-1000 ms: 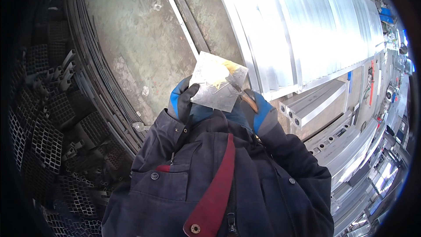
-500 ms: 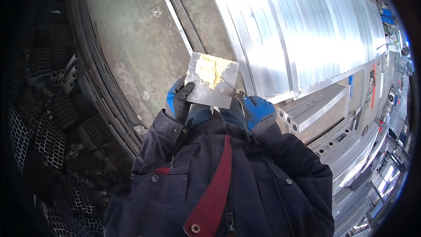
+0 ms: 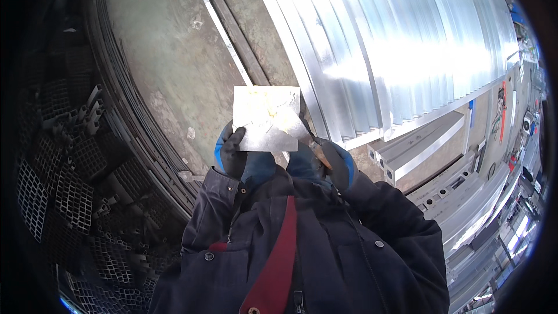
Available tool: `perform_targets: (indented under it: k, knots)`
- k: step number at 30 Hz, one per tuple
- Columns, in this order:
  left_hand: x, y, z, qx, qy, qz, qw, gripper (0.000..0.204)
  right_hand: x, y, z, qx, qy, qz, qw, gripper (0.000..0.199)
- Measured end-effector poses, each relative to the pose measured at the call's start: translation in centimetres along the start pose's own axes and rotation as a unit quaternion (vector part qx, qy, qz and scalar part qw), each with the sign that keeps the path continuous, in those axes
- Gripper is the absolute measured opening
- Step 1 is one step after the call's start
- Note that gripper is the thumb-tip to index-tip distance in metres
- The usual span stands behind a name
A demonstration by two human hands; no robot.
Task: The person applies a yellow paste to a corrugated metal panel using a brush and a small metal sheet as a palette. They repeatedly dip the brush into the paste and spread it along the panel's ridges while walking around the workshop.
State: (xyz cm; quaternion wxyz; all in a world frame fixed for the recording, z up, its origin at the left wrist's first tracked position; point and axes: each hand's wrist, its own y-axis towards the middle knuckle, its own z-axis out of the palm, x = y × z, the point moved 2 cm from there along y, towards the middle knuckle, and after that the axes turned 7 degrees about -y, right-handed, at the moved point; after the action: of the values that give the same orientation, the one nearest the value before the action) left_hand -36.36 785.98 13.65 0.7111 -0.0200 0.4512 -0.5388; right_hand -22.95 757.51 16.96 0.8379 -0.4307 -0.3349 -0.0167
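A square metal plate (image 3: 256,139) is held out in front of my body, tilted so that it catches the light. Yellow putty (image 3: 271,107) is smeared over its middle and far part, washed out by glare. My left hand (image 3: 230,150), in a blue and black glove, grips the plate's left edge with the thumb on top. In my right hand (image 3: 339,164), gloved the same way, is a putty knife (image 3: 318,152) with a brown handle. Its blade reaches over the plate's right side near the putty; glare hides exactly where it touches.
Shiny metal profiles (image 3: 372,52) lie stacked at the far right. Beside them are a rectangular hollow beam (image 3: 415,145) and a long slotted profile (image 3: 447,189). Racked square tubes (image 3: 72,192) fill the dark left side. A long narrow bar (image 3: 226,38) lies on the concrete floor (image 3: 151,40).
The plate has swung and tilted, shifting slightly left and nearer to me. My right hand has turned over, so the knife handle now shows along it and the blade lies over the plate.
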Motion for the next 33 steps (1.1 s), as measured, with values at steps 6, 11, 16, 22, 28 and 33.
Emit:
perform_targets:
  k: [6, 11, 16, 22, 28, 33]
  knots:
    - [1.3, 2.8, -4.3, -0.039, 0.008, -0.035, 0.999, 0.054, -4.5, 4.9, -0.7, 0.016, -0.065, -0.106, 0.992, 0.027]
    - [-1.0, 5.8, -7.0, -0.009, 0.008, -0.056, 0.998, 0.056, -4.8, 7.1, 2.9, -0.1, -0.279, -0.238, 0.925, 0.03]
    - [-3.4, 7.2, -9.9, -0.021, 0.075, -0.086, 0.993, 0.052, -4.6, 8.8, 6.2, -0.138, 0.035, -0.019, 0.99, 0.036]
    - [-2.6, 9.8, -13.4, -0.036, 0.038, -0.128, 0.99, 0.053, -6.4, 11.7, 6.8, -0.181, 0.027, -0.05, 0.982, 0.039]
    - [-1.9, 14.6, -12.8, -0.022, -0.039, -0.117, 0.992, 0.055, -6.5, 15.5, 6.1, -0.218, -0.145, -0.081, 0.962, 0.038]
    - [-2.7, 16.6, -14.9, -0.056, -0.014, -0.091, 0.994, 0.055, -6.7, 15.6, 3.3, -0.208, -0.157, -0.089, 0.961, 0.038]
